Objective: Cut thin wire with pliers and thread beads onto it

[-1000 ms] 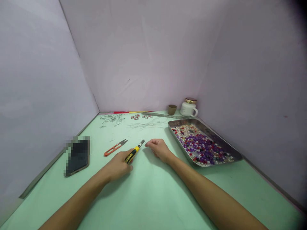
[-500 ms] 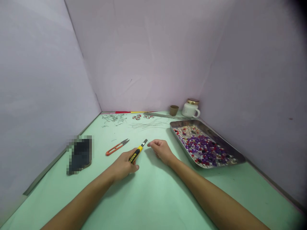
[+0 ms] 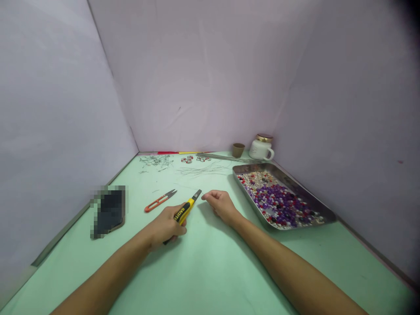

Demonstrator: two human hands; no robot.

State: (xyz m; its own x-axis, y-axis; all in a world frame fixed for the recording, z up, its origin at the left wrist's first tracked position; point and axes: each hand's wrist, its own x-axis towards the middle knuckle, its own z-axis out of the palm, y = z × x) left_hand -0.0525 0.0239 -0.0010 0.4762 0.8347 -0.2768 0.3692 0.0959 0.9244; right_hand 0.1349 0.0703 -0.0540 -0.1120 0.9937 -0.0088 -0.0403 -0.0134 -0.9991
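My left hand [image 3: 168,226] is wrapped round the yellow-and-black handles of a pair of pliers [image 3: 184,213]. Their dark metal nose points up and away, just left of my right fingertips. Thumb and forefinger of my right hand [image 3: 220,205] pinch the end of a thin wire [image 3: 190,188], which runs left past the nose. Whether the jaws touch the wire cannot be made out. Left of the pliers lie orange thread snips [image 3: 160,202], flat on the green table.
A metal tray [image 3: 252,205] of purple, red and pearl beads stands on the right. Farther back are loose wires [image 3: 206,169], beaded rings [image 3: 187,159], wire scraps [image 3: 155,162], a brown cup [image 3: 238,150] and a lidded white mug [image 3: 260,150]. A blurred dark phone-like object [image 3: 110,213] lies left.
My left hand has turned the pliers slightly and drawn a little to the left, so the black handle end now shows below it. The right hand stays in nearly the same place.
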